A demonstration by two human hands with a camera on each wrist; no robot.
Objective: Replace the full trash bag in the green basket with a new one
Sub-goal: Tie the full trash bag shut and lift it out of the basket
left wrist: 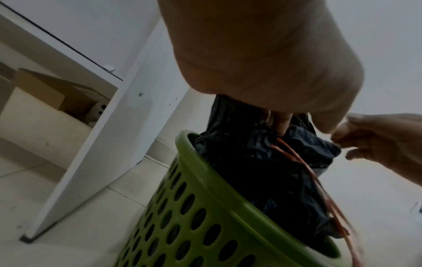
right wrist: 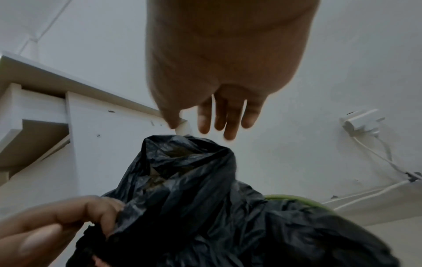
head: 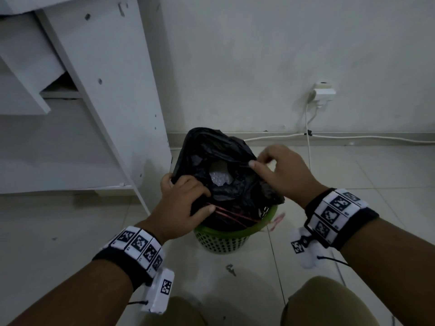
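A green perforated basket (head: 221, 241) stands on the tiled floor and holds a black trash bag (head: 226, 161). The bag's mouth is partly open and pale rubbish (head: 220, 175) shows inside. Red drawstrings (head: 230, 216) trail over the near rim. My left hand (head: 188, 196) grips the bag's near-left edge, its fingers curled into the plastic (right wrist: 98, 213) beside the strings (left wrist: 315, 177). My right hand (head: 259, 160) hovers at the bag's right rim with the thumb near the plastic. In the right wrist view its fingers (right wrist: 228, 122) hang straight above the bag (right wrist: 194, 171) and hold nothing.
A white desk panel (head: 106, 102) stands close on the basket's left, with a cardboard box (left wrist: 57, 90) under it. The wall behind carries a socket with a plug (head: 324, 90), and a white cable (head: 353, 137) runs along the skirting. My knees (head: 329, 302) are just below the basket.
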